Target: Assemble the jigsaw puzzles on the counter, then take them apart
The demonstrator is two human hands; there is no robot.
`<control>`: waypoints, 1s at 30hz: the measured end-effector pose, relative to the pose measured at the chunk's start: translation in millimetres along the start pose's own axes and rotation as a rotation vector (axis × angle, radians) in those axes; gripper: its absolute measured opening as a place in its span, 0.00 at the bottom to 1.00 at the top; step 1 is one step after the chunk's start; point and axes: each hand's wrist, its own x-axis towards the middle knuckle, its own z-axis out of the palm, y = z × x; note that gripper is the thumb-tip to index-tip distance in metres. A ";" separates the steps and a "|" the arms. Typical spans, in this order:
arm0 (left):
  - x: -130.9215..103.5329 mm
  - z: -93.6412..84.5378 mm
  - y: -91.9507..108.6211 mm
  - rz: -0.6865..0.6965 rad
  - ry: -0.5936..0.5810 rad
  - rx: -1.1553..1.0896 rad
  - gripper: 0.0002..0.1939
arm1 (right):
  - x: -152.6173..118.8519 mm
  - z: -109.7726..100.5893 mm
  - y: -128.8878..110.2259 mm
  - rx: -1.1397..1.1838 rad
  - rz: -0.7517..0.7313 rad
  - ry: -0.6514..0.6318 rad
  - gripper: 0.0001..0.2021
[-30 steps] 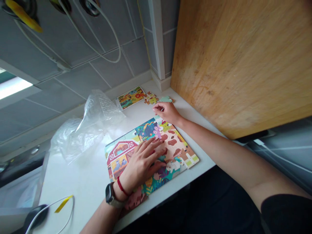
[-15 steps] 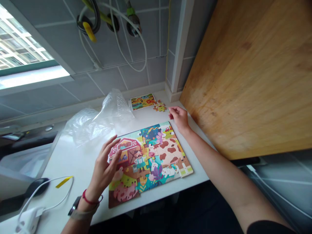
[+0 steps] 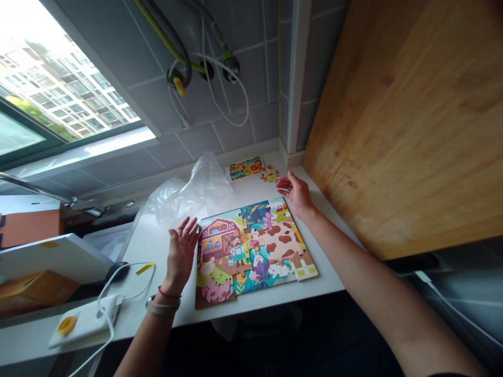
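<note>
A farm-scene jigsaw puzzle with a red barn, a farmer and a spotted cow lies on the white table. At its left edge is my left hand, turned palm up with the fingers apart and nothing in it. My right hand is over the table beyond the puzzle's upper right corner, its fingers spread and holding nothing. Just left of that hand lie a few loose puzzle pieces, beside a small picture card with a colourful animal scene.
Crumpled clear plastic lies behind the puzzle on the left. A white power strip with a cable is at the lower left. A wooden panel stands on the right, and cables hang on the tiled wall.
My left hand has come off the puzzle's left part and turned palm up. My right hand's fingers have opened from a pinch. The view has swung left.
</note>
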 end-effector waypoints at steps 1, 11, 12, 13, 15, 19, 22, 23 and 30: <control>2.1 2.0 -1.8 0.004 0.010 0.002 0.38 | 0.3 -0.3 0.0 0.012 0.009 0.008 0.26; 11.1 12.2 -10.2 0.063 0.041 0.060 0.36 | 0.0 2.0 2.8 0.050 0.013 -0.010 0.22; 12.0 13.1 -10.3 0.060 0.047 0.054 0.36 | 0.0 2.6 3.4 0.054 0.016 -0.019 0.22; 12.7 14.0 -10.6 0.057 0.054 0.049 0.36 | -0.1 3.3 4.1 0.053 0.017 -0.030 0.23; 13.6 15.7 -12.0 0.057 0.066 0.044 0.36 | -0.4 4.8 5.1 0.036 0.013 -0.050 0.24; 12.7 18.9 -16.1 0.077 0.084 0.048 0.36 | -1.7 7.5 5.2 -0.018 -0.036 -0.084 0.25; 11.6 20.9 -18.2 0.086 0.098 0.054 0.34 | -2.5 8.0 4.4 -0.062 -0.053 -0.119 0.26; 11.5 21.2 -18.8 0.086 0.100 0.061 0.33 | -2.7 8.0 4.3 -0.073 -0.052 -0.127 0.26; 16.1 14.8 -24.9 0.096 0.076 0.246 0.30 | -2.4 9.7 7.6 -0.115 -0.067 -0.130 0.27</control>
